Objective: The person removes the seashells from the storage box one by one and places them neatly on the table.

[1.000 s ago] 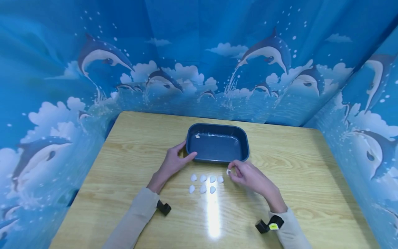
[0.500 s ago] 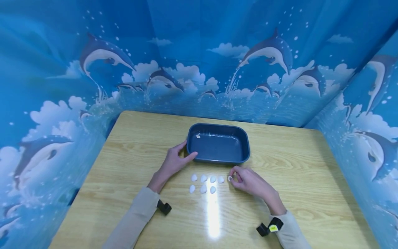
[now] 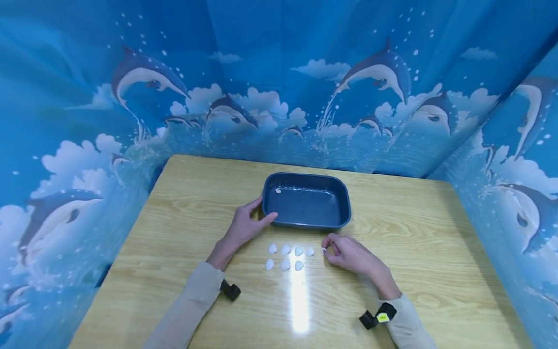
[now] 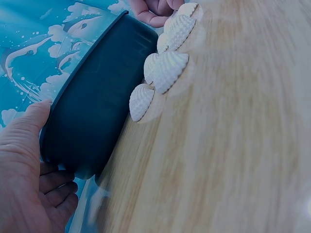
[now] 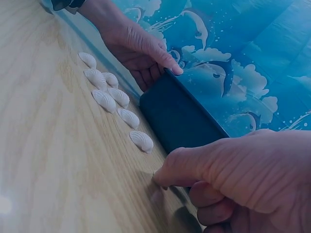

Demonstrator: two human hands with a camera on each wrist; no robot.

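A dark blue tray (image 3: 344, 213) stands mid-table with one white shell (image 3: 277, 190) inside. My left hand (image 3: 261, 213) holds the tray's near left corner, thumb along the side wall and fingers on the front wall; the left wrist view shows the hand (image 4: 29, 165) against the tray (image 4: 97, 111). Several white shells (image 3: 285, 257) lie in two rows in front of the tray. My right hand (image 3: 326, 249) pinches another shell (image 3: 323, 250) down at the table, at the right end of the back row. In the right wrist view its fingertips (image 5: 160, 180) press on the wood.
The wooden table (image 3: 436, 252) is walled on three sides by a blue dolphin-print curtain (image 3: 279, 97). Bare wood lies left, right and in front of the shells. A glare stripe (image 3: 299, 305) runs toward the front edge.
My right hand has come down and toward me from the tray's front rim to the table, bringing its shell to the end of the back row. The left hand and tray have stayed put.
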